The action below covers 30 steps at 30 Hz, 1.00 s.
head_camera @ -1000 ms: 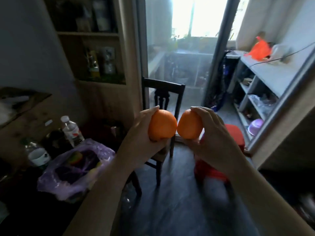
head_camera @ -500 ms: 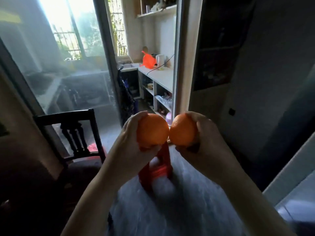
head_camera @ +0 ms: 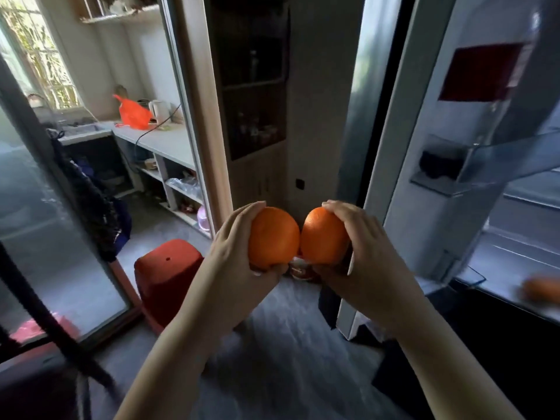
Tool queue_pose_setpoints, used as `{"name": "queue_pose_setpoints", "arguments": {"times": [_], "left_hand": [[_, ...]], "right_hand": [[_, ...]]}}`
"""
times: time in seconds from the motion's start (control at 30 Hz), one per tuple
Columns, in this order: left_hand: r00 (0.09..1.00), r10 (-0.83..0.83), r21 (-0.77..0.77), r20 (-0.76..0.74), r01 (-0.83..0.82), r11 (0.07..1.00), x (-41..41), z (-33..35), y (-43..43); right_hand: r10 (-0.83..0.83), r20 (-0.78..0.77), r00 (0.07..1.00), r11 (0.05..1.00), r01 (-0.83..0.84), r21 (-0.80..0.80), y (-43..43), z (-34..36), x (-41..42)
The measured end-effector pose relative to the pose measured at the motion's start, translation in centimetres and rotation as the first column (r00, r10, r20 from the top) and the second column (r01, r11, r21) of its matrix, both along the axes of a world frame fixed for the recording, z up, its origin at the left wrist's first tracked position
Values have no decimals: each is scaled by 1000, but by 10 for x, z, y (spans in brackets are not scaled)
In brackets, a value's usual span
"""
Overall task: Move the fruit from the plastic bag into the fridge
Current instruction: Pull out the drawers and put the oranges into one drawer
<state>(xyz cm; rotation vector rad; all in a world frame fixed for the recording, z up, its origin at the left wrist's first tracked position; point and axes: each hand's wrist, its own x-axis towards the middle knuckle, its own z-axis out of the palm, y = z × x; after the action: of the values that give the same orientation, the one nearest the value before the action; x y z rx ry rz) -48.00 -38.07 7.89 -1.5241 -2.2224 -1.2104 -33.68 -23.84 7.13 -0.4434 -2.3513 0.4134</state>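
My left hand (head_camera: pixel 233 259) grips one orange (head_camera: pixel 272 236) and my right hand (head_camera: pixel 368 262) grips a second orange (head_camera: pixel 322 234). The two fruits touch each other in front of me at mid-frame. The open fridge (head_camera: pixel 515 259) fills the right side, its door (head_camera: pixel 436 165) swung open just right of my right hand. A blurred orange fruit (head_camera: pixel 541 289) lies on a fridge shelf at the far right edge. The plastic bag is out of view.
A red plastic stool (head_camera: pixel 166 277) stands on the grey floor left of my hands. A dark chair back (head_camera: pixel 45 313) crosses the lower left. A glass sliding door (head_camera: pixel 45 207) is on the left, with a kitchen counter (head_camera: pixel 160 137) and an orange bag (head_camera: pixel 133 113) behind it.
The view has swung right from the table and chair to the open fridge. Both hands still hold the oranges together in front of me.
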Motion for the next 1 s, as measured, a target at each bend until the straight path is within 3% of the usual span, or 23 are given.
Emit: {"name": "queue_pose_setpoints", "arguments": {"times": [0.33, 0.5, 0.77, 1.0], "left_hand": [[986, -118, 0, -114, 119, 993, 124, 27, 94], [966, -199, -1, -168, 202, 979, 207, 28, 166], [916, -390, -34, -96, 389, 921, 321, 17, 273], [824, -565, -99, -46, 559, 823, 373, 8, 357]], "right_hand": [[-118, -56, 991, 990, 122, 65, 79, 24, 140], [-208, -78, 975, 977, 210, 22, 137, 25, 235], [-359, -63, 931, 933, 360, 7, 212, 5, 367], [-433, -100, 896, 900, 435, -2, 273, -10, 434]]}}
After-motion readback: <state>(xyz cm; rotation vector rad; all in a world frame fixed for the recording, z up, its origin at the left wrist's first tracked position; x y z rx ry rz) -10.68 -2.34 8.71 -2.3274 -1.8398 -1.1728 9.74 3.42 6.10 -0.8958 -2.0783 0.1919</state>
